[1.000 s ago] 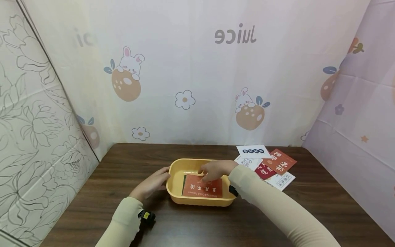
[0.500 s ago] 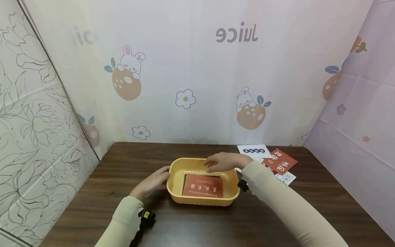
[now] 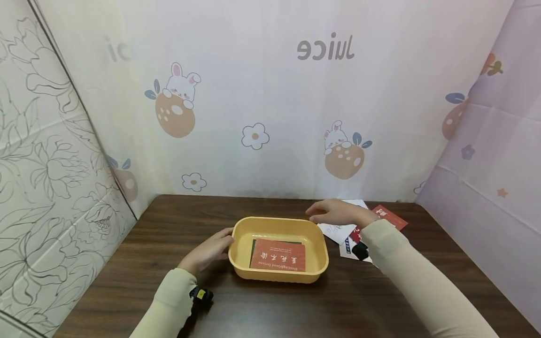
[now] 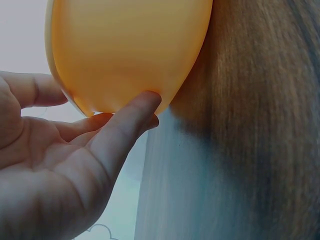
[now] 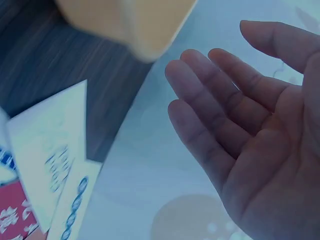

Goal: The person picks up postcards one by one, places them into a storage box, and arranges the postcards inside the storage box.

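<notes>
While my left hand (image 3: 207, 251) rests its fingertips against the left end of the yellow tray (image 3: 279, 277), my right hand (image 3: 334, 212) hovers just off the tray's far right corner. Left fingers: fairly straight, touching the outside, not wrapped round it. Right fingers: relaxed, thumb well apart, nothing held; the right wrist view shows a gap to both tray and cards.

Key relation: the loose cards (image 3: 338, 232) lie to the right of the tray on the table (image 3: 190, 216), beneath and beyond my right hand and sleeve (image 3: 414, 272). Right is clearly nearer; left has the whole tray in between. Cards are fanned at mixed angles, so no shared long axis. Tray's long axis runs left-right. Inside, a red card (image 3: 276, 256) lies flat over a darker card (image 3: 253, 245), long sides roughly parallel to the tray's. My arm hides part of the pile; can't count it.
</notes>
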